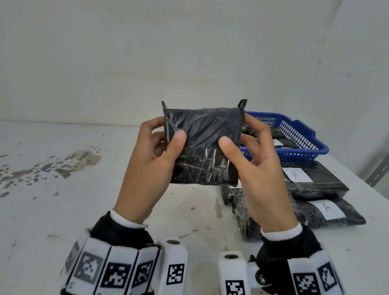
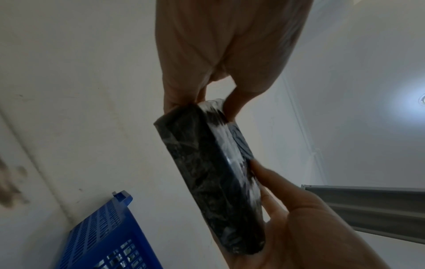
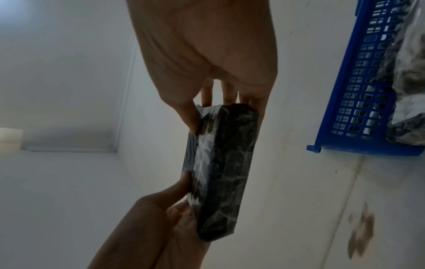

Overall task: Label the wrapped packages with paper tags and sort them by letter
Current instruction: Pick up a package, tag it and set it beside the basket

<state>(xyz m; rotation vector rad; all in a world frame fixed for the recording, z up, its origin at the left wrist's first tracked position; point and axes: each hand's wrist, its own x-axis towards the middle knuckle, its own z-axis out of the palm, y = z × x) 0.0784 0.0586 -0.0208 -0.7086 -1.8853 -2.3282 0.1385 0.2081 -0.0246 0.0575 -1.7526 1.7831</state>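
hands: left hand [image 1: 152,153] and right hand [image 1: 252,162] both grip black package [image 1: 202,145] above table [image 1: 54,208]; basket [image 1: 299,137] behind

A bare storeroom or packing space is showing: a stained white table [image 1: 54,208] standing against a plain white plaster wall [image 1: 192,48], a grey slotted metal shelving upright [image 1: 382,169] rising beside it.
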